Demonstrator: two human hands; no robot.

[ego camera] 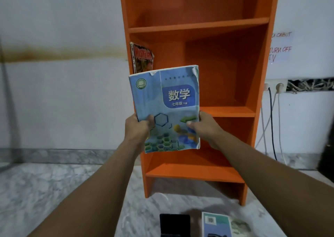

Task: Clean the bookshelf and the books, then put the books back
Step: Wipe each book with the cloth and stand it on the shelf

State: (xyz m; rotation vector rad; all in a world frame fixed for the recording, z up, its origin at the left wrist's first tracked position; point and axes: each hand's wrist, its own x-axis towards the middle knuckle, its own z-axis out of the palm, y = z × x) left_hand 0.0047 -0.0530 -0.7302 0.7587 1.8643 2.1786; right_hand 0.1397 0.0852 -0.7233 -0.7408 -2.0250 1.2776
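A white wall with a brown stain line stands behind, and the floor is grey marble. Against the wall stands an orange bookshelf with open compartments. Only 1 comic is inside, leaning at the left side of the middle compartment.

The book is in the air in front of this middle compartment, upright, with its front cover to the camera. The left hand grips its lower left edge, thumb curled on the cover. The right hand grips the right edge, thumb on the front and fingers behind.

I think some things can go wrong from here. Both hands hold only the lower half, so the tall top part may bend or catch on the shelf board when the book goes in. The comic leans loosely, and a push from the book may knock it flat. The top edge of the cover is already torn, and rough rubbing may tear it more.

The book is a blue paperback with Chinese letters and coloured hexagons. It looks worn, with creases and a bent top corner.

On the floor in front of the bookshelf lie 2 more, a dark book and a pale book, so the task seems not finished.
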